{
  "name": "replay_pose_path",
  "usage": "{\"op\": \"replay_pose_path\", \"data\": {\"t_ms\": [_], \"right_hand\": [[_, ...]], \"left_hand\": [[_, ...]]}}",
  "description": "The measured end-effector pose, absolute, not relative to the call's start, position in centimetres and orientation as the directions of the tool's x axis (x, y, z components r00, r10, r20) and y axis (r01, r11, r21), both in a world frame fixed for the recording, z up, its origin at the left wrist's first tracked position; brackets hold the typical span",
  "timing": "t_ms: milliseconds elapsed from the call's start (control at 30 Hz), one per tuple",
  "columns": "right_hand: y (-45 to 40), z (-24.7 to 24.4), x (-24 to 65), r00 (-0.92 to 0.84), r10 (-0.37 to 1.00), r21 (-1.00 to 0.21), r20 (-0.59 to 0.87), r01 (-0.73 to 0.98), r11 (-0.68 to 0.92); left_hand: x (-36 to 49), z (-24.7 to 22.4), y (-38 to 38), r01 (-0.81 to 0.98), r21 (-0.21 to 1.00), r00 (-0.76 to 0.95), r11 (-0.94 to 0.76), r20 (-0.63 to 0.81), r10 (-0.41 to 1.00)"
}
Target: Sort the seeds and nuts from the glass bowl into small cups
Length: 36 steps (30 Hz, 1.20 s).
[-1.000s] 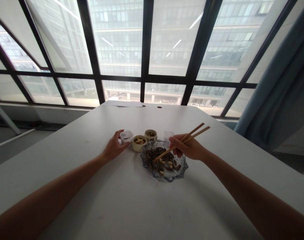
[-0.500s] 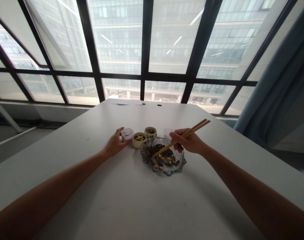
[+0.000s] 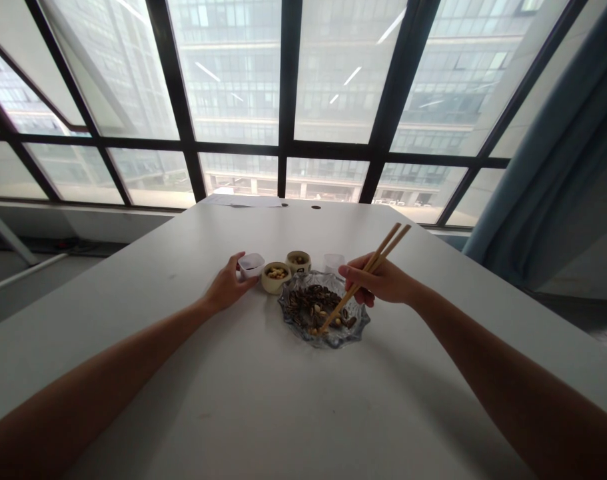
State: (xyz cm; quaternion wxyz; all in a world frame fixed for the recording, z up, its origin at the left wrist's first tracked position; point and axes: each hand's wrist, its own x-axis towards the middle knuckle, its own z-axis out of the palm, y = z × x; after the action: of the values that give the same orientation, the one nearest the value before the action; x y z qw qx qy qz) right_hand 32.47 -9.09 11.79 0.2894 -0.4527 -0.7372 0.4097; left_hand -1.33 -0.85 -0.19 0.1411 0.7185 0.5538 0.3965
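Note:
My left hand (image 3: 228,286) is closed around a small white plastic cup (image 3: 252,265) with a little dark content in it. In my right hand (image 3: 376,279) is a pair of chopsticks (image 3: 387,244), their tips down among the nuts near the front of a clear glass bowl (image 3: 284,320). That scalloped bowl holds dark striped seeds (image 3: 303,299) and several pale nuts (image 3: 319,311). Beside the cup stands a cream pot (image 3: 273,286) of pale nuts, touching or nearly touching it. Another cream pot (image 3: 299,261) with small contents sits just behind the bowl.
A second white plastic cup (image 3: 334,262) stands behind the bowl, close to my right hand. Papers (image 3: 243,200) lie at the far end of the white table (image 3: 233,400), by the windows. A blue curtain (image 3: 538,173) hangs at the right.
The chopstick tips have moved from the seeds on the left toward the bowl's front, and the sticks stand steeper. My left hand still holds the cup.

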Motion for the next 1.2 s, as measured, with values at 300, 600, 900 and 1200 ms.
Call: {"op": "replay_pose_path", "data": {"t_ms": [300, 600, 900, 1200], "right_hand": [[-8.6, 11.8, 33.1, -0.321, 0.915, -0.815, 0.245, 0.442, 0.374], [-8.5, 11.6, 33.0, -0.320, 0.922, -0.819, 0.216, 0.455, 0.350], [-8.1, 11.8, 33.7, -0.230, 0.938, -0.788, 0.259, 0.511, 0.342], [-8.1, 11.4, 33.9, -0.349, 0.907, -0.735, 0.235, 0.547, 0.400]], "left_hand": [[-1.3, -0.1, -1.0, 0.688, 0.641, 0.064, -0.340, 0.413, 0.908], [-1.2, 0.0, -1.1, 0.683, 0.646, 0.059, -0.340, 0.416, 0.908], [-1.1, 0.3, -1.3, 0.688, 0.644, 0.062, -0.334, 0.406, 0.912], [-1.1, 0.2, -1.2, 0.681, 0.646, 0.069, -0.346, 0.413, 0.908]]}}
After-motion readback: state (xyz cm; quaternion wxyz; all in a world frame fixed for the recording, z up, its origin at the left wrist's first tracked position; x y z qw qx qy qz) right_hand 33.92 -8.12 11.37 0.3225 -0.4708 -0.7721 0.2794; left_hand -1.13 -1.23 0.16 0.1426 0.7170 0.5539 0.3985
